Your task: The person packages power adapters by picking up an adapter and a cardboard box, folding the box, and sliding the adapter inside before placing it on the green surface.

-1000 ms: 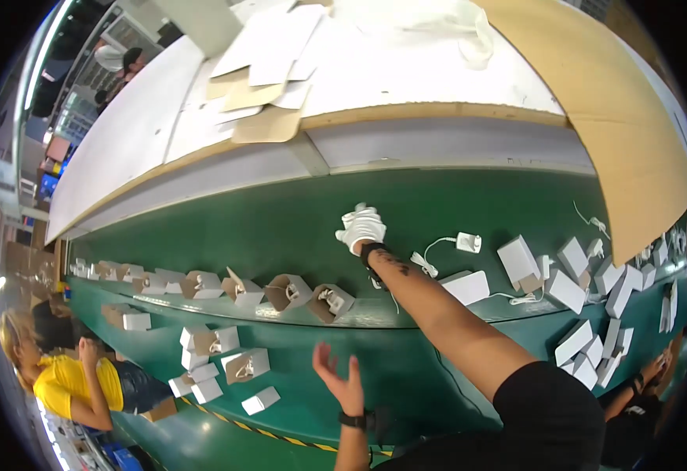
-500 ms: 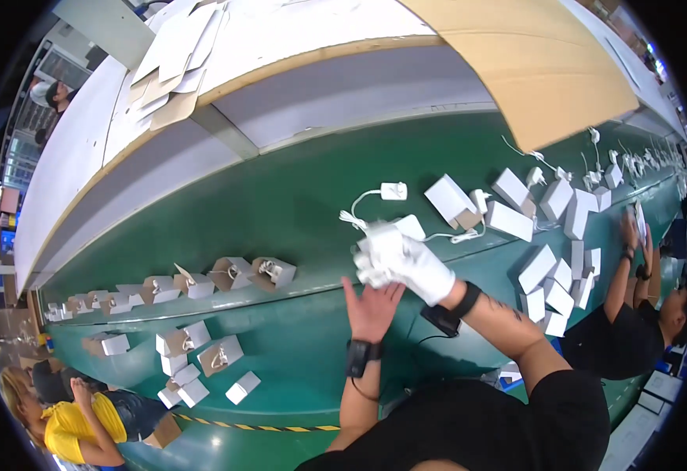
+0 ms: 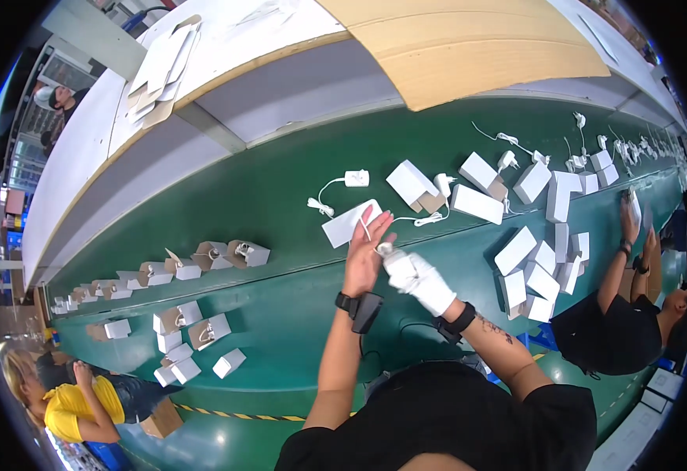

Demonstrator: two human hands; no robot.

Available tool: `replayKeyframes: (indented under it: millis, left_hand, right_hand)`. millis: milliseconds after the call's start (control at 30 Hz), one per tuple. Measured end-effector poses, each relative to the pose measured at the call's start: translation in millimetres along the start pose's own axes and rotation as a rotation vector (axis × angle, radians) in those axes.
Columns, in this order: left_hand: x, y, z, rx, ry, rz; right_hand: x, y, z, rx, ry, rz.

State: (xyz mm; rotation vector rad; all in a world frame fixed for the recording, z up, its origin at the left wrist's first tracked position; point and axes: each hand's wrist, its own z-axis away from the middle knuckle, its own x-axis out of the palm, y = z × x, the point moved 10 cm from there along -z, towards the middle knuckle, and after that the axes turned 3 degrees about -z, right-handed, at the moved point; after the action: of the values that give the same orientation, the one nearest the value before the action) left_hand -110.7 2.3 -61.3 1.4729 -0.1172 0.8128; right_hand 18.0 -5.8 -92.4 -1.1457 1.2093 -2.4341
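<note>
My left hand [image 3: 364, 263] is bare, with its fingers stretched out and apart beside a white box [image 3: 338, 229] lying on the green bench. A thin white strip shows between its fingers; whether it is cable or box edge I cannot tell. My right hand [image 3: 418, 281] wears a white glove and is close to the left palm. Its fingers are curled together, and what is in them is hidden. Beyond the white box lies a white power adapter [image 3: 356, 179] with a coiled cable. An opened box [image 3: 411, 182] and a plug adapter [image 3: 444, 185] are to the right.
Open boxes with cables inside [image 3: 247, 253] line the bench at left. Closed boxes [image 3: 516, 250] are heaped at right. A shelf with a cardboard sheet [image 3: 469, 47] overhangs the far side. A co-worker [image 3: 618, 322] handles a box at right; another person [image 3: 84, 408] is at left.
My hands have moved apart slightly; the left has reached farther out, to the white box, and its fingers have turned. The bench items have shifted left in the view.
</note>
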Motion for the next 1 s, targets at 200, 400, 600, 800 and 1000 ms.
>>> replayKeyframes:
  millis: [200, 400, 600, 800, 1000]
  left_hand:
    - [-58, -5, -30, 0.021, -0.019, -1.069]
    - [-43, -17, -35, -0.186, -0.291, -0.975]
    - [16, 0, 12, -0.255, -0.609, -0.467]
    - [35, 2, 25, -0.073, -0.552, -0.691]
    - [25, -2, 27, -0.038, -0.434, -0.574]
  right_hand:
    - [-7, -60, 42, 0.007, 0.018, 0.04]
    - [-12, -75, 56, -0.03, -0.093, -0.265]
    - [15, -109, 28, -0.139, -0.172, 0.266]
    - [57, -114, 16, -0.197, -0.268, 1.862]
    - [64, -92, -3, -0.588, -0.467, 1.675]
